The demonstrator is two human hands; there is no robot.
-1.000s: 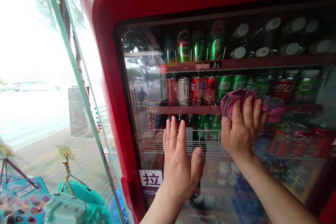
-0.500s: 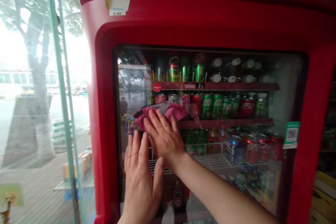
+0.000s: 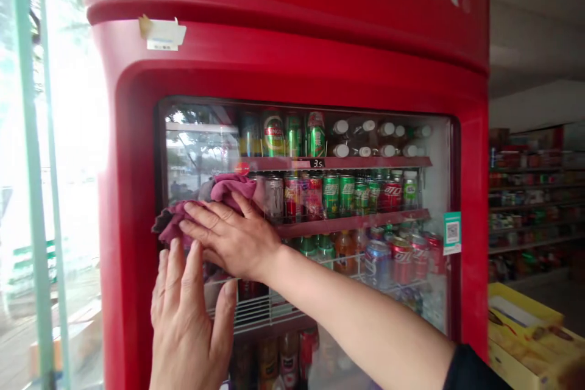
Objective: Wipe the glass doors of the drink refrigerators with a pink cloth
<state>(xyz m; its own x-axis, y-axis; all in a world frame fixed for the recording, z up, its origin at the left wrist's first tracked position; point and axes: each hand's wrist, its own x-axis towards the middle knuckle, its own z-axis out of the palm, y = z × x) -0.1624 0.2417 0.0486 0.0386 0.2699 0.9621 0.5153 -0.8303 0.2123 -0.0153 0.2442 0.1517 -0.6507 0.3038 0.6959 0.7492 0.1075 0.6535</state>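
A red drinks fridge [image 3: 292, 55] with a glass door [image 3: 425, 195] fills the view. My right hand [image 3: 231, 237] presses a pink and grey cloth [image 3: 205, 198] flat against the glass at the door's left edge, fingers stretched over it. My left hand [image 3: 189, 323] lies flat and open on the lower left of the door, just below the right hand, fingers together and pointing up. Behind the glass stand rows of green and red cans [image 3: 347, 195] and bottles on red shelves.
A glass shopfront pane with a green frame [image 3: 31, 195] stands to the left, with the street beyond. Shop shelves with goods [image 3: 534, 201] are at the right, and a yellow box [image 3: 525, 323] sits low right. A paper note [image 3: 162, 33] is taped on the fridge top.
My right hand has swept the cloth leftward across the glass, from the right of centre to the door's left edge. The left hand stayed flat on the glass. The camera pulled back and turned right.
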